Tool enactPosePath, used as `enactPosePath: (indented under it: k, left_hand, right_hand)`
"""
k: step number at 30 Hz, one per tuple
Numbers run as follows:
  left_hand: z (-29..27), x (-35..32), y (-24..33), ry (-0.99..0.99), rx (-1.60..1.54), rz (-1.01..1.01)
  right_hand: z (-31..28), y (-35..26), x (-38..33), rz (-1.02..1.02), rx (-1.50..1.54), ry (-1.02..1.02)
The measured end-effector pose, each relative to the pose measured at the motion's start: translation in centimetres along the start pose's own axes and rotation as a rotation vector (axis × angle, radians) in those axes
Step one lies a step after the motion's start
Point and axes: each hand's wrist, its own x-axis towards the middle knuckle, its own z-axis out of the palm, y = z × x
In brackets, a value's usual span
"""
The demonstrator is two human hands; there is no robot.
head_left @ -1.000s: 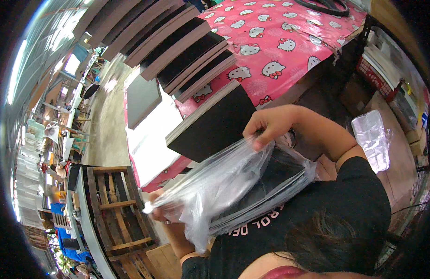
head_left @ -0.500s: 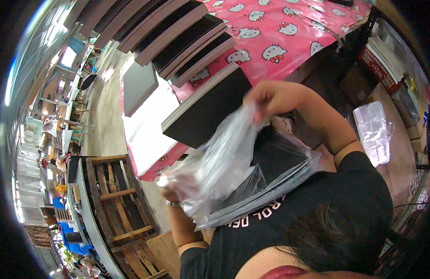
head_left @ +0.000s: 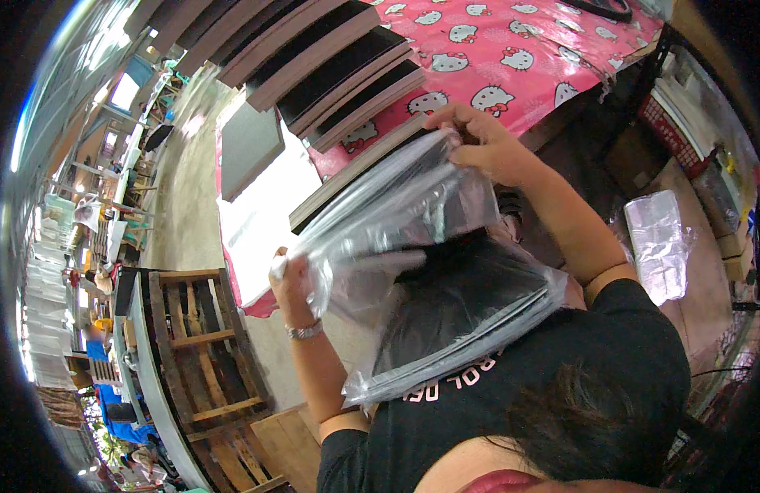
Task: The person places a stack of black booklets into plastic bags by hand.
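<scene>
My left hand (head_left: 291, 286), with a metal watch at the wrist, is closed on one side of a clear plastic bag (head_left: 404, 218). Higher up on the right, my right hand (head_left: 481, 149) pinches another corner of the bag. Stretched between both hands, the plastic lies against or just in front of a thick black board stack (head_left: 359, 171) at the table's near edge. Only the stack's pale layered edge shows plainly; the plastic covers most of its black face. Against my front rests a pile of flat clear plastic bags (head_left: 470, 329), overlapped by the lower part of the held plastic.
Several black board stacks (head_left: 339, 62) line the far left of the table, which has a pink patterned cover (head_left: 544, 78). A grey board (head_left: 252, 148) lies near a white sheet (head_left: 269, 218). Wooden pallets (head_left: 203, 341) stand left; folded plastic (head_left: 657, 242) lies right.
Both hands have moved up and away from me, drawing the plastic bag flatter and wider. It now covers the black face of the near stack, which was largely bare before.
</scene>
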Motion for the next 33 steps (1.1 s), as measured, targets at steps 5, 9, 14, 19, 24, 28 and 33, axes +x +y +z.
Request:
enactPosePath:
  k: [5, 9, 14, 19, 24, 28, 33]
  left_hand:
    - [5.1, -0.9, 0.1, 0.198, 0.597, 0.384]
    - [5.0, -5.6, 1.3, 0.102, 0.774, 0.327]
    - [1.0, -8.7, 3.4, 0.102, 0.507, 0.196]
    - [-2.4, -6.8, 2.9, -0.317, 0.286, -0.560]
    - [-0.4, -5.9, -4.0, -0.404, 0.174, -0.903]
    - [-1.4, -6.5, -10.1, -0.371, 0.202, -0.896]
    - [-2.9, -8.9, -13.1, -0.205, 0.147, -0.878]
  right_hand:
    - [2.2, 0.5, -1.3, -0.330, -0.800, 0.282]
    - [2.4, -1.5, -4.6, -0.348, -0.750, 0.278]
    - [0.9, -5.2, -6.3, 0.192, -0.110, 0.009]
    - [-1.7, -1.6, -7.9, 0.602, 0.291, -0.136]
    - [-2.2, 8.9, -11.0, 0.867, 0.600, -0.103]
    - [-3.9, 19.1, -13.2, 1.119, 0.437, -0.202]
    - [-4.6, 27.0, -14.7, 0.972, -0.321, -0.367]
